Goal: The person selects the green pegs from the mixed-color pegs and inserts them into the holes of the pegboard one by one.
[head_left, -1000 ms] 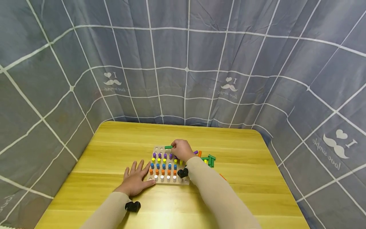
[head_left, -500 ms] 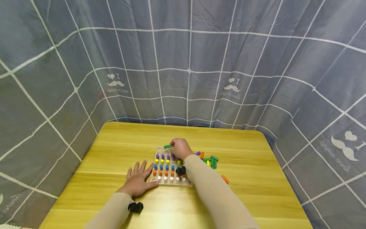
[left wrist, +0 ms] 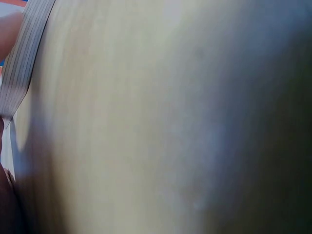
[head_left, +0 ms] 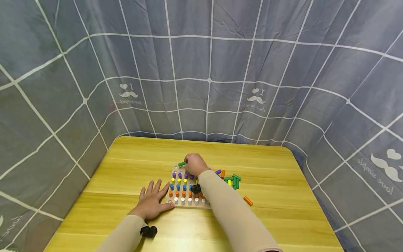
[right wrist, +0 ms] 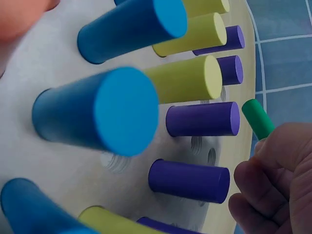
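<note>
Right hand (head_left: pixel 195 164) curled over the far edge of the pegboard (head_left: pixel 189 204), fingers (right wrist: pixel 265 192) bent and pinching a green peg (head_left: pixel 182 163) that sticks out to the left of the knuckles, tilted, above the board's far row. Seen from the right wrist, same green peg (right wrist: pixel 258 118) poking past the fingertips, just beyond the purple pegs (right wrist: pixel 202 119) and near open holes (right wrist: pixel 196 144) in the board. Held clear of the board; tip not in any hole that can be made out.

Left hand (head_left: pixel 153 202) flat on the counter (head_left: pixel 126 164), fingers straight and spread, thumb and forefinger touching the near-left corner of the pegboard. Left wrist view too blurred to add much: only pale wood grain and a striped board edge (left wrist: pixel 22 73).

Upright in the board, row by row from far to near: purple, yellow pegs (head_left: pixel 178 180), blue pegs (head_left: pixel 178 187), orange pegs (head_left: pixel 177 193), white pegs (head_left: pixel 183 201). Right part of each row hidden by the right forearm.

Loose on the counter to the right of the board: a cluster of green pegs (head_left: pixel 234 180) lying down, a purple one and an orange one (head_left: pixel 223 174) beside them, and a single orange peg (head_left: pixel 247 201) lying well apart, nearer the front. Grey checked curtain (head_left: pixel 207 70) around the counter on three sides. Beige sleeves and a small black device on each wrist.
</note>
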A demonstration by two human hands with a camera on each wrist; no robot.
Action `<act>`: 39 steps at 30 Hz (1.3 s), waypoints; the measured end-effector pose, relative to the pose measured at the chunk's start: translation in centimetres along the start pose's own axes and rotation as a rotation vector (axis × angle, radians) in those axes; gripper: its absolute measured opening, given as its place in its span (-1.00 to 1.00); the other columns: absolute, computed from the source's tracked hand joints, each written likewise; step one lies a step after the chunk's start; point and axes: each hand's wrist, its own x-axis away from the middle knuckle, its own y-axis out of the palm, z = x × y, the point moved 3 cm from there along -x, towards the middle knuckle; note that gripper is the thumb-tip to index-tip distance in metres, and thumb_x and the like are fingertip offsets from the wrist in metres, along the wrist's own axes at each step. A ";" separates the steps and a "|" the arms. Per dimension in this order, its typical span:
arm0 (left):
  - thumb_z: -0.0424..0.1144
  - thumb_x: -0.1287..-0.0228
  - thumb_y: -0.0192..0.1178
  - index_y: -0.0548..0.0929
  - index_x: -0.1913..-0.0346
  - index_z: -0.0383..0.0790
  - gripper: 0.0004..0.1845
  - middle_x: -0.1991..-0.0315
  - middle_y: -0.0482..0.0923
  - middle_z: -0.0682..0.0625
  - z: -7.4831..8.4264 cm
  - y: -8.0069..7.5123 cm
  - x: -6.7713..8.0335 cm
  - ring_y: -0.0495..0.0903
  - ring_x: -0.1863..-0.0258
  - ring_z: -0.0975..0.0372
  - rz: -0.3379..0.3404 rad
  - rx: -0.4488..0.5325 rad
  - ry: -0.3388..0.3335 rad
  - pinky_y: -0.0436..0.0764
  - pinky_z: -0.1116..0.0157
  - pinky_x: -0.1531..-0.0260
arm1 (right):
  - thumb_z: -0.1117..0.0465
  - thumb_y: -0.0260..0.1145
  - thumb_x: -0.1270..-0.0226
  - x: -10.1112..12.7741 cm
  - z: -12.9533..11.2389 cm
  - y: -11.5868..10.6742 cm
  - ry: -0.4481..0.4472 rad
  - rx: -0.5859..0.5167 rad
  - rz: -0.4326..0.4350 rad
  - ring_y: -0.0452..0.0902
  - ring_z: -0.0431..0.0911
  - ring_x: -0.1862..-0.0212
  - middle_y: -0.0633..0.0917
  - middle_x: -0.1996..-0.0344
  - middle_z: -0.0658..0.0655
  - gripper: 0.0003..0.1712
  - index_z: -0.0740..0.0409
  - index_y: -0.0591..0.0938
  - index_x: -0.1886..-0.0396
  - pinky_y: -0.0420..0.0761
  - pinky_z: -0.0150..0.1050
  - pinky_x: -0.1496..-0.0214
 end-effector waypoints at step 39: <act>0.51 -0.32 0.17 0.10 -0.71 0.15 0.03 -0.74 -0.20 -0.27 2.3 1.8 3.5 -0.37 -0.68 -0.35 0.030 0.021 -0.037 -0.43 -0.45 -0.50 | 0.29 0.30 -0.51 2.4 -0.6 0.5 -0.066 0.114 -0.111 0.60 -0.21 0.32 0.83 0.15 0.06 -0.77 0.14 0.80 -0.02 0.71 -0.30 0.11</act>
